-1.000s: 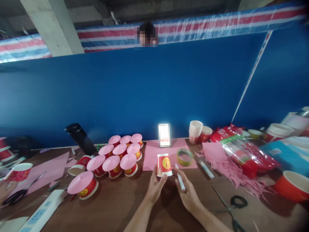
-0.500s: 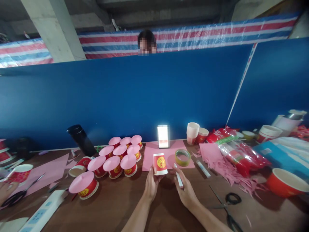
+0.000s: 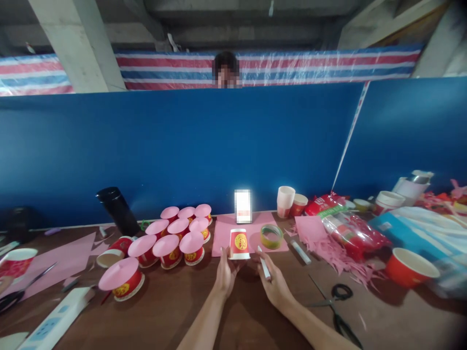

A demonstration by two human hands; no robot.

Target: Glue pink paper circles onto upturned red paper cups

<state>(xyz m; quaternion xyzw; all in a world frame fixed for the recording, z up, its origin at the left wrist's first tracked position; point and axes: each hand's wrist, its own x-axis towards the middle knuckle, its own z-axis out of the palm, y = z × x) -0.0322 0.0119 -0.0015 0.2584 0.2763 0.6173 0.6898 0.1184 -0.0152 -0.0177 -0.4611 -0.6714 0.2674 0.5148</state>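
Note:
Upside down, a red paper cup [image 3: 240,244] with a round gold emblem rests in my left hand [image 3: 226,272], whose fingers grip it low at the rim. Just to the right, my right hand [image 3: 274,282] is closed round a slim white pen-like stick [image 3: 264,266], its exact kind unclear. The stick stays apart from the cup. Behind both hands a pink paper sheet [image 3: 222,236] lies flat, with a roll of tape [image 3: 271,236] on its right part and a bright upright phone [image 3: 242,206] at its back edge.
Several red cups topped with pink discs [image 3: 167,245] stand left of my hands. Scissors [image 3: 333,301], a white tube [image 3: 301,252], pink scraps [image 3: 339,250] and an orange-red paper bowl [image 3: 411,268] lie right. A power strip [image 3: 54,318] is front left. A blue partition [image 3: 233,146] rises behind.
My view has shifted slightly, moving the table things a little left in the picture. Both hands keep their holds on the cup and the stick. The cup's emblem faces slightly differently.

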